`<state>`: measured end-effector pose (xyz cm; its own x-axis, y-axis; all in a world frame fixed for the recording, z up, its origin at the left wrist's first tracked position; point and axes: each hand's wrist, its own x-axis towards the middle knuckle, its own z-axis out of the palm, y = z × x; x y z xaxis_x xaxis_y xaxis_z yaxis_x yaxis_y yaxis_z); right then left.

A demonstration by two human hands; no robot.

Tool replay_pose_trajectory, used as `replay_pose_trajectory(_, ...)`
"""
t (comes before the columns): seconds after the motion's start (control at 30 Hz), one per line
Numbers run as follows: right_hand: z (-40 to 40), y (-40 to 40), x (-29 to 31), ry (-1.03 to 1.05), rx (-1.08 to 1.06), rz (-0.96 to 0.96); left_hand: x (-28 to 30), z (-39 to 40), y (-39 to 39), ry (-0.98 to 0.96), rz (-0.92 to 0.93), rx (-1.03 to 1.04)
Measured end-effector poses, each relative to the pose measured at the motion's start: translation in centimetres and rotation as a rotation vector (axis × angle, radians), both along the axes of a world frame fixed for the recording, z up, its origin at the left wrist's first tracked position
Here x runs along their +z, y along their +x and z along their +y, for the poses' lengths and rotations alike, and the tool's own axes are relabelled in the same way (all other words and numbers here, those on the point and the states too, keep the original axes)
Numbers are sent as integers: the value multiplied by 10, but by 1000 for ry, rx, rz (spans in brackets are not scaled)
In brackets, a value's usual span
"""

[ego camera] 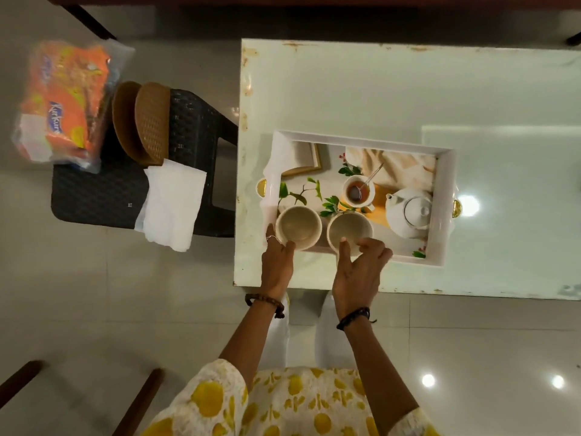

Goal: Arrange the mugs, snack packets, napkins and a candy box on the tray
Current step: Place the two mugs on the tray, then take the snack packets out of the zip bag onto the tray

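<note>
Two mugs are set at the near edge of the tray

On the white rectangular printed tray point(446, 209), two cream ceramic mugs point(298, 227) stand side by side; the left hand point(278, 262) is cupped against one, the right hand point(358, 272) pinches the other's rim, and a tip-over is risked if it snags.

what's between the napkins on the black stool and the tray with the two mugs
In the head view, nothing stands between the napkins and the tray: only the black stool's edge, a gap of floor and a bare strip of white table.
</note>
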<state>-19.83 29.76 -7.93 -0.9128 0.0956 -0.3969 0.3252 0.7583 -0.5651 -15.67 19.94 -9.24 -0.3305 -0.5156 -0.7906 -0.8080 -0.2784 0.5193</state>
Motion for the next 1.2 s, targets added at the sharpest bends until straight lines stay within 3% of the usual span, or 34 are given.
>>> replay_pose_trajectory(0.1, -33, -3, 16, -179, 186, 103, 13, -13, -4, -84, -113, -76)
replay_pose_trajectory(0.23, -110, -7, 36, -375, 339, 174, 44, -52, 5, -68, 194, 247)
replay_pose_trajectory(0.33, -174, -4, 49, -494, 472, 145, 61, -102, 22, -185, 337, 366)
replay_pose_trajectory(0.5, -278, 23, 58, -640, 605, -67, 57, -208, 62, -359, 331, 501)
replay_pose_trajectory(0.63, -352, 60, 41, -593, 517, -361, 36, -289, 93, -377, 305, 767)
replay_pose_trajectory(0.73, -394, 79, 22, -544, 297, -560, 20, -343, 109, -491, 182, 724)
replay_pose_trajectory(0.83, -423, 86, 0, -578, 77, -701, 7, -387, 111, -512, 247, 611)
replay_pose_trajectory(0.97, -441, 87, -18, -586, 61, -581, -3, -410, 105, -481, 281, 428)
replay_pose_trajectory(1.1, -436, 91, -3, -650, 289, -356, -3, -402, 112, -448, 312, 619)
replay_pose_trajectory(1.2, -421, 93, 22, -697, 437, -297, 10, -393, 126, -359, 314, 742)
